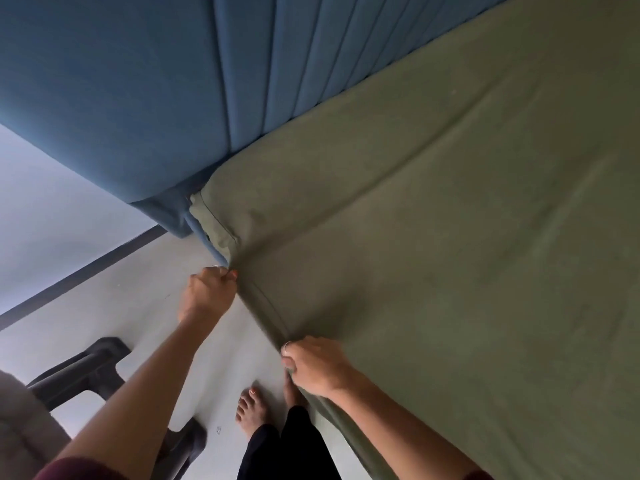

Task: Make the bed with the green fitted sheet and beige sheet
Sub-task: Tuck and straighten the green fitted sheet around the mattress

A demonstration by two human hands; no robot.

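Note:
The green fitted sheet (433,237) covers the mattress and fills the right half of the view, with long creases running across it. Its corner sits over the mattress corner by the blue headboard (156,98). My left hand (207,294) pinches the sheet's hem low on the bed's side, just below that corner. My right hand (315,365) grips the same hem a little further along the side edge, fingers curled round the fabric. The beige sheet is not in view.
A dark plastic stool (86,368) stands on the pale floor (138,299) at lower left, with a grey cushioned thing (24,431) beside it. My bare feet (251,410) stand close to the bed's side. A white wall with a dark skirting lies to the left.

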